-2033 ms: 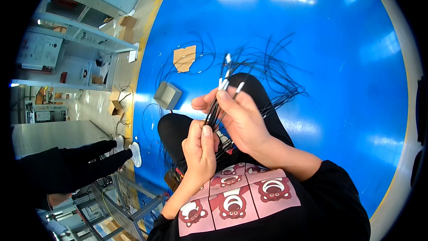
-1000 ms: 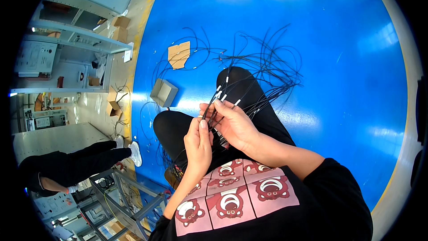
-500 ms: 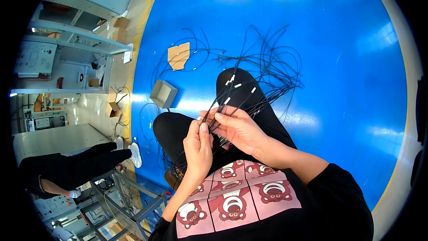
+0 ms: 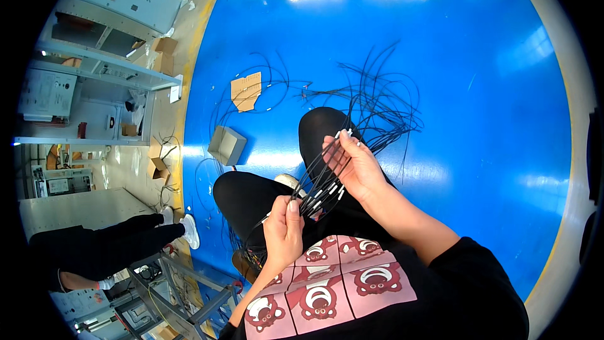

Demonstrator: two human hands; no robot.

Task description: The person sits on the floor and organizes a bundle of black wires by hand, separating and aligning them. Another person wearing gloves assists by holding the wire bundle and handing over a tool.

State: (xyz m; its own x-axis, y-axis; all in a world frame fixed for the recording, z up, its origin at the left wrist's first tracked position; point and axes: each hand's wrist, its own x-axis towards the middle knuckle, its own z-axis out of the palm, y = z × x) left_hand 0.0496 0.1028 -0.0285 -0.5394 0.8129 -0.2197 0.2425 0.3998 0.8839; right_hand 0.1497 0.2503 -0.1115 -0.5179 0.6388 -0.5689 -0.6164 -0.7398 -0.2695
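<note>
My left hand (image 4: 282, 230) is closed round a bundle of thin black wires (image 4: 307, 187) above my lap. White marker sleeves (image 4: 316, 194) sit on several of the wires, just right of that hand. Farther out, over my right knee, my right hand (image 4: 360, 169) pinches some wires near their white-sleeved ends (image 4: 343, 133) between thumb and fingers. The wires run slack between the two hands. Beyond my right hand, a loose tangle of black wire (image 4: 384, 110) trails over the blue floor.
A torn piece of cardboard (image 4: 245, 93) and an open grey box (image 4: 227, 146) lie ahead on the floor, with more wire around them. To the left are metal cabinets (image 4: 53, 91), a grey metal frame (image 4: 179, 293) and another person in dark clothes (image 4: 94, 249).
My right hand has moved away from my left, forward over the right knee, drawing wire ends with it. My left hand has lowered slightly and still grips the bundle.
</note>
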